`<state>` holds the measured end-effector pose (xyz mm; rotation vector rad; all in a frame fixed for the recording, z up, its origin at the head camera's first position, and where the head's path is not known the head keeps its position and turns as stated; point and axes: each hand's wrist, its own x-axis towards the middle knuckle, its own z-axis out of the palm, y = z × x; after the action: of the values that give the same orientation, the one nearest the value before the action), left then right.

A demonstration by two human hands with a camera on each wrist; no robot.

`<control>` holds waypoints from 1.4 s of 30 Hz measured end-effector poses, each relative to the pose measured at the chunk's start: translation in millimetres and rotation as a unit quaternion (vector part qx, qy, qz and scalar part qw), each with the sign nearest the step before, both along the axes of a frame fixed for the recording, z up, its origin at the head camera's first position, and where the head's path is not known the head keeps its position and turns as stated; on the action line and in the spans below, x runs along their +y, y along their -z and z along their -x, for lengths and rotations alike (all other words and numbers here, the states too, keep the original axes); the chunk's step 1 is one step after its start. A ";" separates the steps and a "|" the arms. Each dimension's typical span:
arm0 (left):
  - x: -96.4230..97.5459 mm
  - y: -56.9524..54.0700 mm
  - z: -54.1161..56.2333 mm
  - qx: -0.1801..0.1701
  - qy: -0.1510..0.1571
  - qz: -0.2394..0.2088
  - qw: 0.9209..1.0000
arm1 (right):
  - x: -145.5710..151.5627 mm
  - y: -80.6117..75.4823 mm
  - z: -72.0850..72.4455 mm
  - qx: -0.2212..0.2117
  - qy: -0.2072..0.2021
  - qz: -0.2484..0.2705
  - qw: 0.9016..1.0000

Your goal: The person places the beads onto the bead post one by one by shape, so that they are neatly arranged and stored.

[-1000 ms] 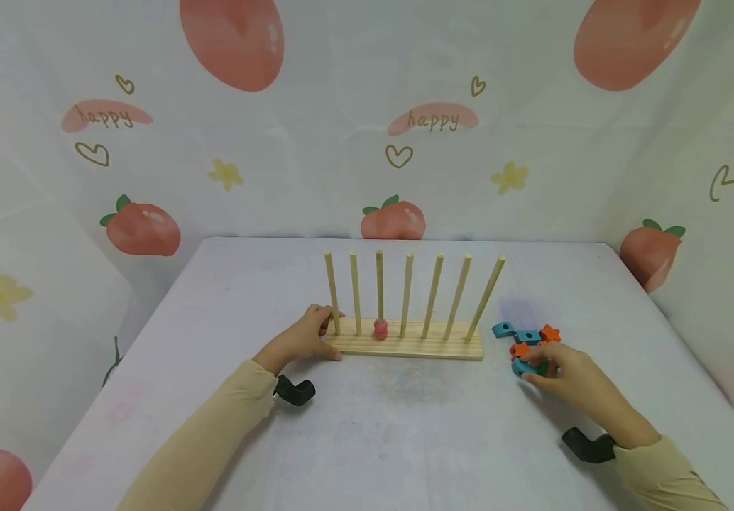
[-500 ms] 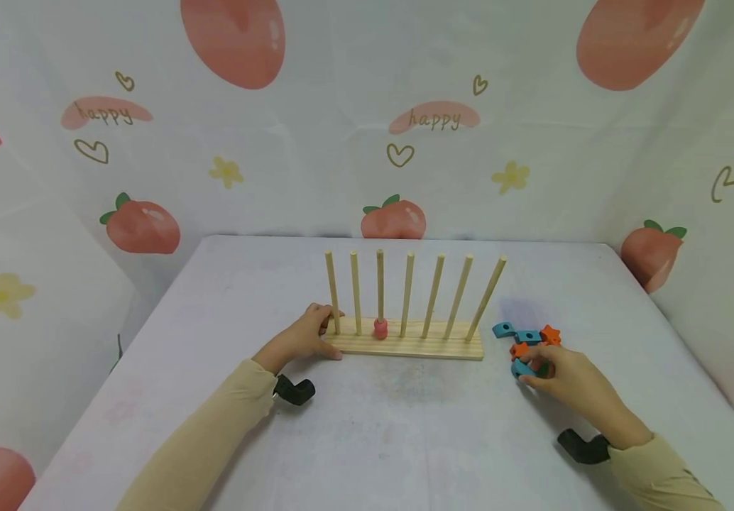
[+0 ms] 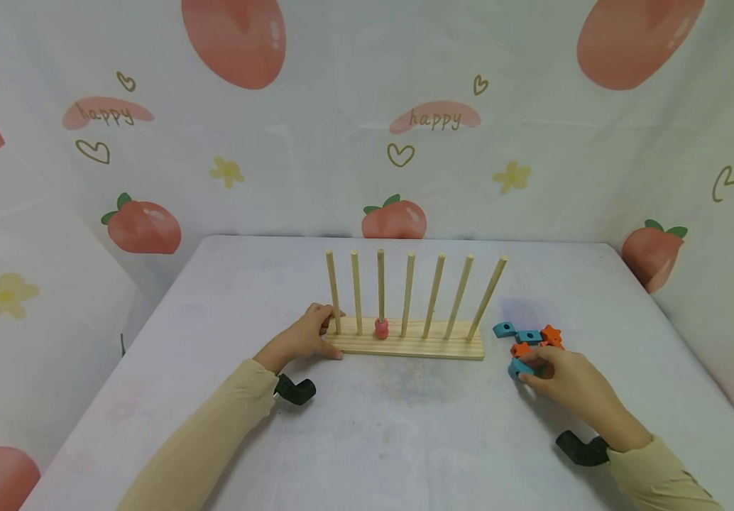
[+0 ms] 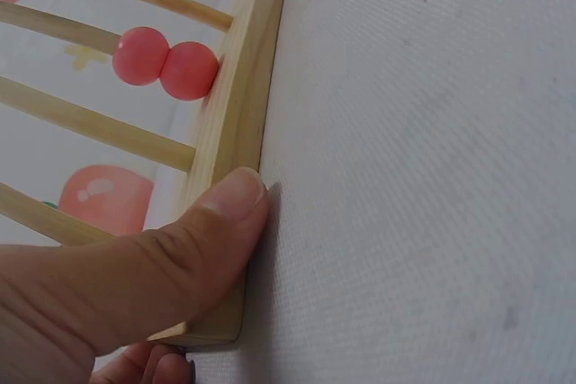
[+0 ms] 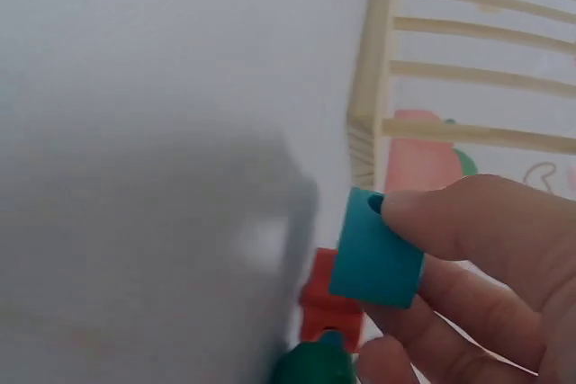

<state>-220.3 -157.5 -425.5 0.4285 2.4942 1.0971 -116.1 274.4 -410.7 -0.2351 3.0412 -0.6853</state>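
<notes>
My left hand [image 3: 306, 333] grips the left end of a wooden peg stand [image 3: 431, 348], its thumb along the front edge in the left wrist view. Two red beads [image 4: 164, 64] sit at the bottom of the stand's third peg from the left. Right of the stand, my right hand [image 3: 574, 383] pinches a blue block [image 5: 378, 254] with a hole, between thumb and fingers. Close by the held block, the right wrist view shows a green bead [image 5: 315, 364] and an orange-red piece [image 5: 326, 299], both partly hidden.
Behind my right hand lie two more blue blocks [image 3: 529, 336] with holes and several orange star-shaped beads [image 3: 551, 333]. Tall upright pegs [image 3: 487, 298] rise from the stand. A patterned cloth backdrop [image 3: 316, 177] hangs behind the table.
The blue block in my right hand has shifted slightly left, out from the other pieces, and has tilted. My left hand stays in place on the peg stand.
</notes>
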 end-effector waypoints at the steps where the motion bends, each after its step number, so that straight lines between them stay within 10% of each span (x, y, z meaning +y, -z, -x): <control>1: 0.0 0.1 0.1 0.000 0.000 0.001 1.000 | -0.8 -1.2 -0.7 0.006 0.000 0.005 1.000; 13: 0.1 -0.2 -0.2 -0.007 -0.005 -0.003 1.000 | -7.5 -13.5 -4.2 0.051 -0.034 0.136 0.989; 20: -0.5 0.4 -0.1 -0.008 -0.007 -0.009 1.000 | -14.0 -9.3 -3.9 -0.023 -0.132 0.389 0.911; 22: -0.9 1.0 0.4 -0.007 -0.006 -0.010 1.000 | -16.4 -9.8 -4.0 -0.038 -0.129 0.409 0.903; 31: -0.6 2.3 2.7 -0.008 -0.004 -0.016 1.000 | -27.0 -17.3 -3.8 -0.075 -0.037 0.345 0.935; 42: -1.0 2.7 2.6 -0.010 -0.009 -0.011 1.000 | -34.7 -24.7 -3.2 -0.071 -0.130 0.397 0.906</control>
<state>-222.9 -158.4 -428.2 0.4006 2.4763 1.1300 -112.8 239.7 -386.0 -0.5454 2.3522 -1.7684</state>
